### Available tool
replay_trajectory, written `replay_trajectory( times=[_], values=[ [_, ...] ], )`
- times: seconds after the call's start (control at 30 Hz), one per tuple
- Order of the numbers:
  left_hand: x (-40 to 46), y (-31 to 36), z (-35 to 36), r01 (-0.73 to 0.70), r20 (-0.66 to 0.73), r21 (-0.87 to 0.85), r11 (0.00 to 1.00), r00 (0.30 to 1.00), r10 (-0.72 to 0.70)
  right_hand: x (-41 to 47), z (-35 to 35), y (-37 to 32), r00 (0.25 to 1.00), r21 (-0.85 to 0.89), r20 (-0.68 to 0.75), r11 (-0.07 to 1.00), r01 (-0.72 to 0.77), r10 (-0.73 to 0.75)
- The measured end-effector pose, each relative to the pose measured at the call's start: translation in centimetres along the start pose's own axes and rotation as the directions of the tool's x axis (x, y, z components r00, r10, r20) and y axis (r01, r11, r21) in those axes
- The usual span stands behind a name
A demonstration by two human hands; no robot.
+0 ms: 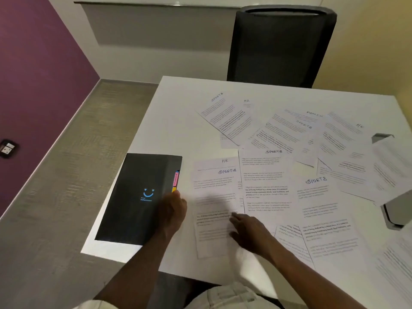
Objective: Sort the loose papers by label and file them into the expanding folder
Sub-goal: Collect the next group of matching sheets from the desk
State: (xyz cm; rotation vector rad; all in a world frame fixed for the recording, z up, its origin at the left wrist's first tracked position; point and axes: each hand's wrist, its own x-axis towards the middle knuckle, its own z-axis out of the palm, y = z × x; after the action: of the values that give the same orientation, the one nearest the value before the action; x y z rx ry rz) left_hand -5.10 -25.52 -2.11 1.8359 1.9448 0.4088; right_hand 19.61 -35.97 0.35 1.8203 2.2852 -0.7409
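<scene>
Beige trousers (225, 296) at bottom edge. Left hand (172, 211) rests on the right edge of the black expanding folder (136, 197), fingers reaching the coloured tabs (175, 180); grip unclear, blurred. Right hand (249, 233) lies flat, fingers relaxed, on the nearest sheet labelled SPORTS (215, 210), with an HR sheet (223, 161) peeking out from under it. Folder lies closed, flat on the white table (178, 112), left of the papers. More loose sheets (SPORTS, HR, ADMIN) (301, 134) overlap across the middle and right. Black office chair (278, 45) beyond the far edge.
</scene>
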Motion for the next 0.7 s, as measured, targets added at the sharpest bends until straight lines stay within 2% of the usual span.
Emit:
replay_trajectory(
  times=[0.07,0.17,0.2,0.27,0.33,0.4,0.47,0.5,0.6,0.7],
  values=[
    [0.9,2.5,0.2,0.046,-0.009,0.001,0.999,0.999,-0.046,0.9,-0.7,0.3,0.995,-0.012,-0.099,1.0,0.003,-0.004],
    [2.9,4.5,1.8,-0.109,-0.12,-0.06,0.992,0.988,0.101,2.8,-1.4,1.3,0.995,-0.029,-0.101,1.0,-0.009,0.006],
    [4.0,4.8,2.2,-0.108,-0.093,-0.067,0.992,0.991,0.101,3.4,-1.6,1.8,0.997,-0.04,-0.077,0.999,-0.008,0.005],
    [6.0,5.6,2.9,-0.027,0.078,-0.095,0.995,0.996,0.035,4.3,-1.7,3.0,1.0,-0.101,-0.007,0.995,0.004,-0.005],
    [7.7,5.8,3.7,-0.072,0.169,-0.099,0.992,0.982,0.088,4.5,-1.5,3.9,0.998,-0.143,0.058,0.99,0.015,-0.007],
    [9.1,6.7,3.8,-0.143,0.27,-0.033,0.989,0.952,0.146,4.6,-0.7,4.7,0.998,-0.163,0.058,0.986,0.022,-0.013],
    [11.1,7.2,4.7,-0.146,0.422,0.049,0.988,0.9,0.112,4.6,0.3,5.1,0.999,-0.161,0.05,0.987,0.016,-0.008],
    [11.9,7.4,5.0,-0.176,0.485,0.15,0.973,0.871,0.083,4.5,0.8,5.1,0.999,-0.168,0.04,0.986,0.017,-0.011],
    [14.4,8.0,5.6,-0.227,0.494,0.35,0.909,0.869,0.027,4.9,1.5,5.3,1.0,-0.255,0.023,0.967,0.02,-0.015],
    [15.9,8.4,5.7,-0.22,0.516,0.312,0.924,0.856,0.03,5.4,2.3,5.5,1.0,-0.298,0.027,0.955,0.005,0.003]
  ],
)
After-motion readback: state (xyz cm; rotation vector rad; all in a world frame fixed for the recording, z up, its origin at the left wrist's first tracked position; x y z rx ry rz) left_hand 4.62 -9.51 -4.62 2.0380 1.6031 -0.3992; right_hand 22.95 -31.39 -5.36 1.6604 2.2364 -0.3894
